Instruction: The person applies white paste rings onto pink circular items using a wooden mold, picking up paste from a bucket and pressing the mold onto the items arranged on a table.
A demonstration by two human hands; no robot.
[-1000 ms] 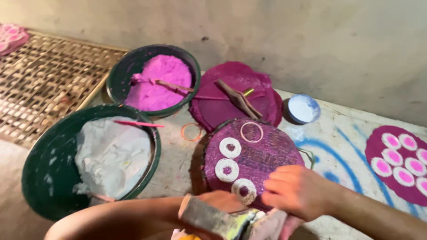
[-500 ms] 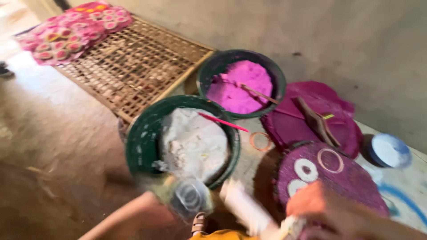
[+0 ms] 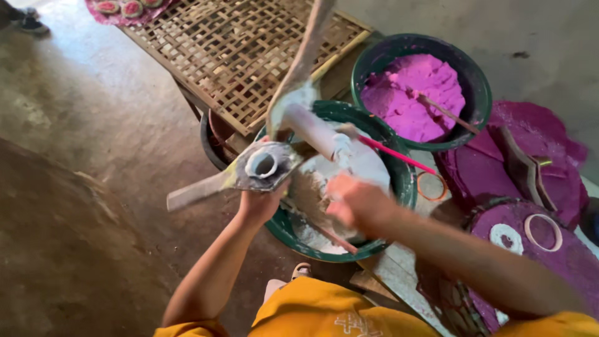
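I see a bare concrete floor (image 3: pixel 81 187) carrying most of the things. Taking the green basin of white paste (image 3: pixel 399 181) as my landmark: a woven bamboo rack (image 3: pixel 237 56) stands just behind it to the left, a second green basin of magenta paste (image 3: pixel 418 93) sits just behind it to the right, an orange ring (image 3: pixel 430 185) lies beside its right rim, and magenta-stained mats (image 3: pixel 530 162) spread farther right.

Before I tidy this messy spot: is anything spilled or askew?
White paste smears the paddle in the left hand and cakes the green bowl's rim. Purple stains spread around the mats. A pink stick rests askew across the bowl.
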